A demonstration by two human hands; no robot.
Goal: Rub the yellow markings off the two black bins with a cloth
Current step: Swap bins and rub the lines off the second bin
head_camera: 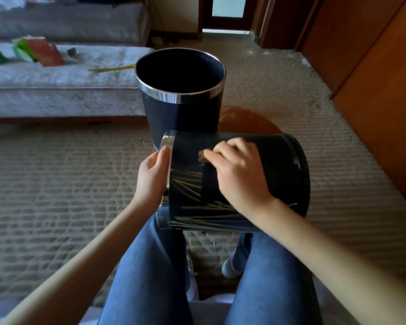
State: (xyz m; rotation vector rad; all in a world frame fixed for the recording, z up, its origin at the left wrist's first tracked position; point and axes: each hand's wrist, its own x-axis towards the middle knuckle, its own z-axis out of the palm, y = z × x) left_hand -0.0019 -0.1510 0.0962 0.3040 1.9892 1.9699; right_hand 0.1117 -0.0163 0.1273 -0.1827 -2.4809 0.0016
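Note:
A black bin (pixel 277 160) lies on its side across my knees, its chrome rim to the left and its base to the right. Yellow markings (pixel 190 184) streak its side near the rim and along the lower part. My left hand (pixel 151 177) grips the rim end and steadies the bin. My right hand (pixel 237 174) presses a small brownish cloth (pixel 202 156) against the bin's upper side, with the fingers curled over it; most of the cloth is hidden. A second black bin (pixel 181 113) with a chrome band stands upright on the carpet just behind.
A grey sofa (pixel 56 90) runs along the left with a red book (pixel 48 52), green items and a yellow stick (pixel 113 69) on it. An orange mat (pixel 246 120) lies behind the bins. Wooden cupboards (pixel 373 66) line the right side. My jeans-clad legs (pixel 150 273) fill the foreground.

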